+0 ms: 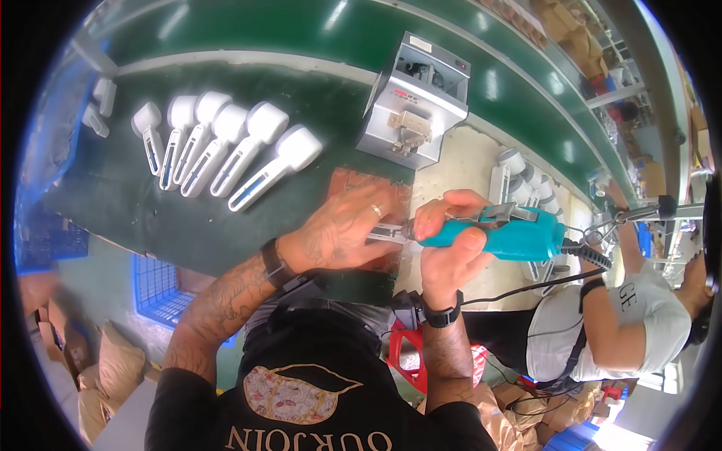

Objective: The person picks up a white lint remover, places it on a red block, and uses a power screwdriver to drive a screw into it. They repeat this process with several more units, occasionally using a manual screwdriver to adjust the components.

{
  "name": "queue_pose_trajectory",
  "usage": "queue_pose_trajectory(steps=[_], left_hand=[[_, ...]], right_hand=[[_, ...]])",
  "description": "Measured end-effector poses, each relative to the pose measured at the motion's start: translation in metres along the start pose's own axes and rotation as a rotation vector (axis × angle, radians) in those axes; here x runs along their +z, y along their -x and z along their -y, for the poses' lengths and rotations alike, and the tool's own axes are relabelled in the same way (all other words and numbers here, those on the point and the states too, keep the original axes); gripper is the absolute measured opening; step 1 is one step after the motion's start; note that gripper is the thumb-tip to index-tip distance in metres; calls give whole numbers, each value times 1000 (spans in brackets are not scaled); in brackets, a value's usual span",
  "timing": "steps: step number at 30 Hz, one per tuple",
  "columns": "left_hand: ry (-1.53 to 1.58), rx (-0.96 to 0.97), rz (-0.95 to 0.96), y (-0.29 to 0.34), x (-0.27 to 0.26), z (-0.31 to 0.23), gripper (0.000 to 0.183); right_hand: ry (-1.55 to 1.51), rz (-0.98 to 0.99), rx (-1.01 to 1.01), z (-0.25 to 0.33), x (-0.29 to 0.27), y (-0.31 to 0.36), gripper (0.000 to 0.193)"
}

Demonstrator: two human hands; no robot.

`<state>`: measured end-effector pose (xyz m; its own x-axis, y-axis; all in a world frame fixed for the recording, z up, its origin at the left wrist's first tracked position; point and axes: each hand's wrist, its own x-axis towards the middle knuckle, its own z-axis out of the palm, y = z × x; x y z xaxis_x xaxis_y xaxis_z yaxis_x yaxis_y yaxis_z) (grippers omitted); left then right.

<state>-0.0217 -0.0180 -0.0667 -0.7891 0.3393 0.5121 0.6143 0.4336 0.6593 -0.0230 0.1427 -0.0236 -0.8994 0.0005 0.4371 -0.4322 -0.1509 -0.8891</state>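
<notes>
My right hand (455,244) is wrapped round a teal electric screwdriver (511,234), lying level with its tip toward the left. That tip meets the end of a white plastic handle piece (386,231), which my left hand (342,225) presses down and grips over a reddish-brown mat (376,189). The rest of this piece is hidden under my left palm and fingers. Beyond my left hand, several white round-headed devices with slotted handles (289,154) lie fanned out on the dark green bench (226,237).
A grey metal machine (410,105) stands behind the mat. More white devices (519,177) sit on the pale surface at right. A black cable (534,286) runs from my right wrist area. A co-worker (617,323) stands at right; a blue crate (162,289) is below the bench.
</notes>
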Motion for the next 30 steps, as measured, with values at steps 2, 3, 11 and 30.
queue_pose_trajectory(steps=[2,3,11,30], left_hand=[[6,25,2,1,2,3,30],[13,50,5,2,3,4,30],[53,44,-15,-1,5,9,29],[-182,82,46,2,0,24,44]], right_hand=[[-14,1,3,0,1,-1,70],[-13,2,3,0,0,-1,70],[23,39,45,4,2,-8,72],[211,16,-100,-51,23,-110,32]])
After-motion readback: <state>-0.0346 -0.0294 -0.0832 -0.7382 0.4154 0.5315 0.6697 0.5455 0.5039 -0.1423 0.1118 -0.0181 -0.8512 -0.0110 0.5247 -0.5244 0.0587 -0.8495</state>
